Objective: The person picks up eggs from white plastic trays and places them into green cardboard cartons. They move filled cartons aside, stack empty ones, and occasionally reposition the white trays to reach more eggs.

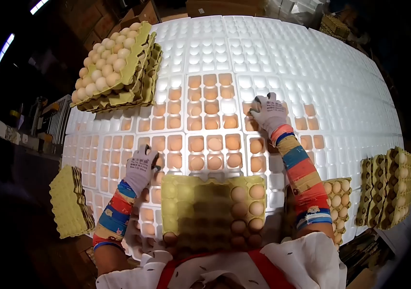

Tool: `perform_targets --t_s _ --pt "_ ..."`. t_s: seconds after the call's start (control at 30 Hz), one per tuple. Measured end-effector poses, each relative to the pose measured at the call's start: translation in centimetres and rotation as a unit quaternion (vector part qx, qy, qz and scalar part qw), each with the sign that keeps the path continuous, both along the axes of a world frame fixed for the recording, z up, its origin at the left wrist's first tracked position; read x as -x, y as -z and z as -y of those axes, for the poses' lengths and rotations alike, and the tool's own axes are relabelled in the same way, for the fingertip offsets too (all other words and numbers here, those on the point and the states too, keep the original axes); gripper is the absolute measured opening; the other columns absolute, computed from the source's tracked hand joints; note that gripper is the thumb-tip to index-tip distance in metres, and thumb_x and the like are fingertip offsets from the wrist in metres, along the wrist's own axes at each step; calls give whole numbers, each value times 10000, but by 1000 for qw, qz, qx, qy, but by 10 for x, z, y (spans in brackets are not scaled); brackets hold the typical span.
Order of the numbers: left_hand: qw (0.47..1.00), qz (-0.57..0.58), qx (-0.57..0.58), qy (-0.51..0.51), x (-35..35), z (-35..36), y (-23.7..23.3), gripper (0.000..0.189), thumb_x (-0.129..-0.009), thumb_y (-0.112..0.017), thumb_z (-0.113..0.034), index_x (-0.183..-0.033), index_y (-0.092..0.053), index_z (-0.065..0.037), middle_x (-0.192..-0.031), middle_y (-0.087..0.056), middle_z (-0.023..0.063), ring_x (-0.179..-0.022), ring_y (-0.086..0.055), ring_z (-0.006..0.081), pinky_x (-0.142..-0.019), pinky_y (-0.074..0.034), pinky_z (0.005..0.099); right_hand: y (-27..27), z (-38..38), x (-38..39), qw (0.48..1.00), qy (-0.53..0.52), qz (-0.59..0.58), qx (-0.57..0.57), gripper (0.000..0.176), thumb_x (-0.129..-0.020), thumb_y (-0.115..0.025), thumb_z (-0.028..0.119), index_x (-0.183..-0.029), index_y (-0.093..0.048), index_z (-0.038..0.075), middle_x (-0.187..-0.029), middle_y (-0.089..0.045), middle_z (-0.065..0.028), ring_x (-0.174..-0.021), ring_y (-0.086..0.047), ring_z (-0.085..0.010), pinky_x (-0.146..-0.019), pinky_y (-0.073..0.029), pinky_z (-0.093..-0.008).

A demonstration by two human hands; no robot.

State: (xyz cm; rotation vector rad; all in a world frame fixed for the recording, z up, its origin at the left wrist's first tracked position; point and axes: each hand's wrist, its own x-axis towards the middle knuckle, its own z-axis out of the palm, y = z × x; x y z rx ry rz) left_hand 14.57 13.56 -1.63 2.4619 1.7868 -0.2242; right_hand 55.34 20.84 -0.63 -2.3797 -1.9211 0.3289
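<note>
My left hand [141,166], in a white glove with dark fingertips, is over the white foam egg trays [205,60] at the left. Its fingers curl down beside eggs [174,161] in the cells; what lies under the palm is hidden. My right hand [269,113], gloved alike, reaches further forward to a foam tray right of centre. Its fingers are bent down among eggs there, and the palm hides what they hold. Close to my body, between my forearms, a yellow-green pulp egg tray [196,197] carries several eggs [255,208], mostly along its right side.
Stacked pulp trays full of eggs [107,62] stand at the back left. A pulp tray stack [68,202] leans at the left edge. More egg-filled trays [388,188] are at the right, and another [339,202] lies beside my right forearm. Cardboard boxes [224,7] stand behind.
</note>
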Motion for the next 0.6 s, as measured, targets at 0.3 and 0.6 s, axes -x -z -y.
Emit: perform_targets --t_s 0.3,0.6 --pt "923 380 -43 40 -180 -92 -13 472 -854 -644 -254 -1289 -522 -121 -1186 -592 119 -1034 -605 328 -909 -475 381 24 -31 -32 989 20 -57 -135 443 -933 -426 368 -1303 -526 146 -1096 -608 -133 -1007 -603 -313 -880 -463 -441" --pt "620 657 387 -184 -262 -198 13 326 -898 -573 -262 -1166 -639 -89 -923 -655 106 -802 -665 221 -691 -539 314 86 -87 -42 932 -127 -16 -339 414 -839 -569 161 -1251 -565 197 -1156 -574 -66 -1047 -553 -262 -915 -421 -421"
